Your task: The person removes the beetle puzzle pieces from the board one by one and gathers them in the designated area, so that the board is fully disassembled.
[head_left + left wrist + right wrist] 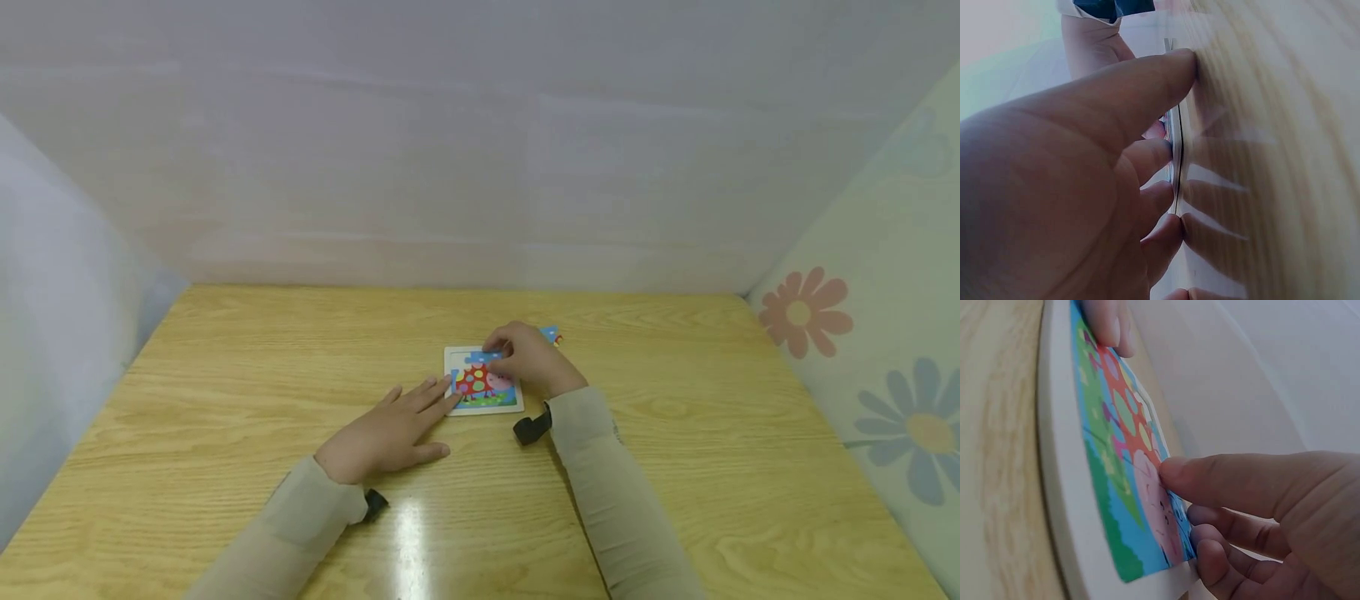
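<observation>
A small jigsaw puzzle (474, 383) of a red spotted ladybug with a pink face lies in a white tray (487, 411) on the wooden table. Bare white tray shows at its upper left corner. My left hand (386, 433) lies flat, fingers straight, with fingertips on the tray's left edge and the thumb on the table. Over the upper right part of the puzzle, my right hand (536, 358) pinches a blue puzzle piece between thumb and curled fingers. In the right wrist view its thumb (1179, 472) touches the picture, and the fingers (1210, 550) curl at the edge.
A loose puzzle piece (550, 334), blue with a bit of red and yellow, lies just behind my right hand. The wooden table (285, 350) meets a pale wall (450, 167) at the back. A flower-printed wall (885, 350) stands at the right.
</observation>
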Available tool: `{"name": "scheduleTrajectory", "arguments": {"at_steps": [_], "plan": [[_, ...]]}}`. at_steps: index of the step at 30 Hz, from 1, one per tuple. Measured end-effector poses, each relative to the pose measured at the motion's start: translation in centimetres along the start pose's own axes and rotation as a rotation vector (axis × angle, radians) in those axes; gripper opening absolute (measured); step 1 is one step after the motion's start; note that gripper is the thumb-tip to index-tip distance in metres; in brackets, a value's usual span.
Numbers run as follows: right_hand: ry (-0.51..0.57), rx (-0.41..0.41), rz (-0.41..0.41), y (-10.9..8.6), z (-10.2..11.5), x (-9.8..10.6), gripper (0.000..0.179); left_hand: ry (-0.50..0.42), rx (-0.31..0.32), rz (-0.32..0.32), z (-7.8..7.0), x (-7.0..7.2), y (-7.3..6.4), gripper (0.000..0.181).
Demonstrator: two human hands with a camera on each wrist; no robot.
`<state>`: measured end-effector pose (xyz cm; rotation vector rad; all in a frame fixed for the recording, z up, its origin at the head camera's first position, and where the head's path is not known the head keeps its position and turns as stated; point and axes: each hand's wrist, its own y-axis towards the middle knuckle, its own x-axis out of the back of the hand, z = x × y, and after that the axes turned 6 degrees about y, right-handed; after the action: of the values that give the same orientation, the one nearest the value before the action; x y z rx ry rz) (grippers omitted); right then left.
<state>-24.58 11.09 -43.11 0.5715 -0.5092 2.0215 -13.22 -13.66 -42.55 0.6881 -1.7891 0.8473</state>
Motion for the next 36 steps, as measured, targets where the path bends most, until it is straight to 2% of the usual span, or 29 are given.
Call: {"name": "scheduleTrajectory", "arguments": {"at_steps": [7, 17, 36], "plan": [[-0.016, -0.008, -0.005, 0.06, 0.16, -0.12, 0.020, 0.003, -0.015, -0.012, -0.07, 0.12, 0.04, 0.075], [-0.072, -0.008, 0.008, 0.35, 0.19, -0.56, 0.020, -0.006, 0.000, -0.002, -0.12, 0.15, -0.09, 0.075], [-0.076, -0.035, 0.031, 0.32, 0.79, -0.66, 0.023, -0.006, -0.009, -0.008, -0.10, 0.11, -0.12, 0.075]]}}
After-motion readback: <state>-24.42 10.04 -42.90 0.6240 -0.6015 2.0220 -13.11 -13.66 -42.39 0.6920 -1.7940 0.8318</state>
